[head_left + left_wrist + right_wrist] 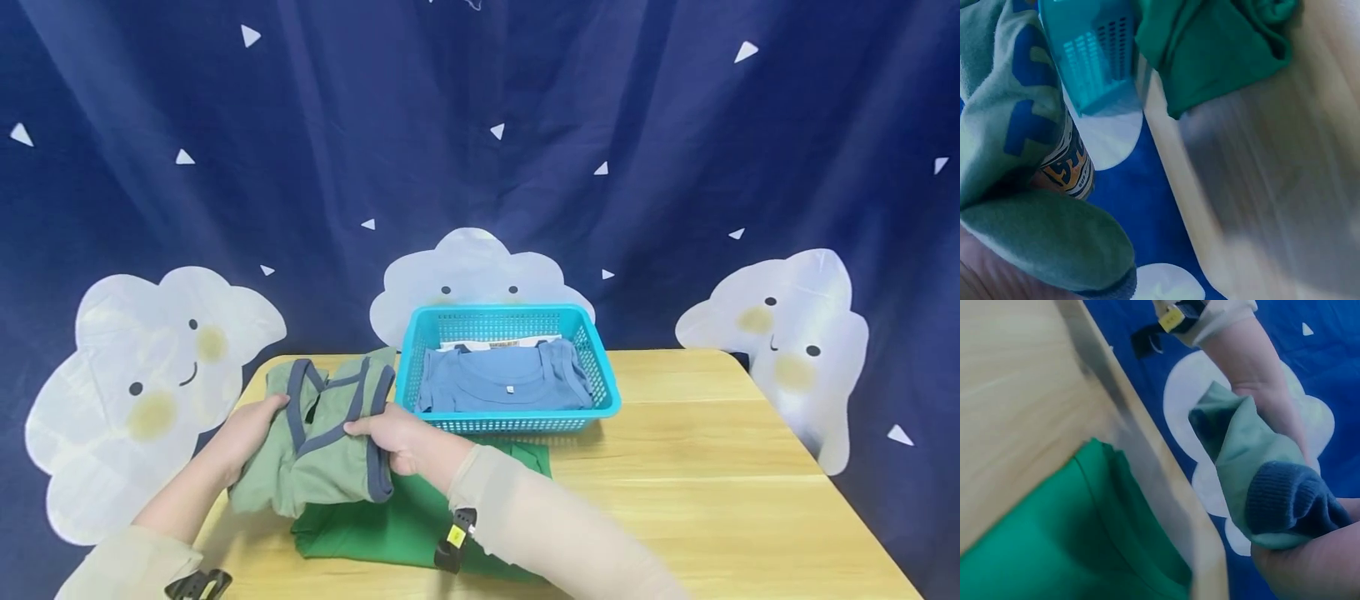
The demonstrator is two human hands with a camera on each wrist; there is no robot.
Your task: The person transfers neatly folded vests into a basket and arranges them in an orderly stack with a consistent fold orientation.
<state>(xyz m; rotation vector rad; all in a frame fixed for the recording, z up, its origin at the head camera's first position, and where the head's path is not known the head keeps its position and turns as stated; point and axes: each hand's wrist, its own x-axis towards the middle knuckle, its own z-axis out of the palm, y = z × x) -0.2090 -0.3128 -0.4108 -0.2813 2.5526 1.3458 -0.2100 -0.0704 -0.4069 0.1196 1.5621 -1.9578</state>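
Note:
A sage-green shirt (330,475) with navy trim is held up over the left part of the table. At its left edge my left hand (251,429) grips the fabric, most of its fingers hidden by the cloth. My right hand (396,432) pinches the other side, thumb lying on top near the navy band. In the left wrist view, the shirt (1054,240) hangs in folds, with a printed graphic between them. A navy ribbed edge shows on the shirt (1235,462) in the right wrist view. Below lies a darker green garment (420,508), folded on the table.
A turquoise basket (607,400) stands at the back of the wooden table (712,483). Inside lies a folded blue shirt (487,383), with a white printed piece (540,341) behind it. A navy curtain (480,167) with clouds hangs behind the table.

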